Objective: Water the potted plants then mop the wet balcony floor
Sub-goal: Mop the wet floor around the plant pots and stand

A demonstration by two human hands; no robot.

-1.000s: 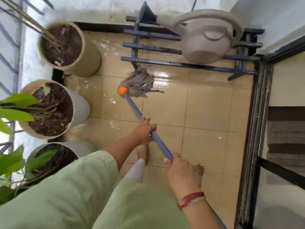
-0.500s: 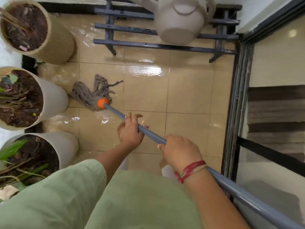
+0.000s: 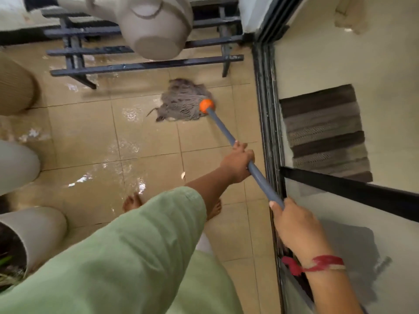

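Two hands wrapped round the mop handle (image 3: 223, 130), working the far right corner of the balcony floor (image 3: 86, 137).

My left hand (image 3: 238, 163) grips low on the shaft for push and steering, and my right hand (image 3: 294, 225) closes round it higher up as the pivot, so the strands of the mop head (image 3: 181, 100) lie flat on the tile. The head sits just short of the rack (image 3: 145, 65) that carries the watering can (image 3: 156, 26), near the floor's right edge by the door track (image 3: 267, 109). Puddles shine across the middle and the left edge, where the pots (image 3: 38, 230) stand (most of the mopping, I judge, is ahead). A striped mat (image 3: 324, 130) lies indoors beyond the track.
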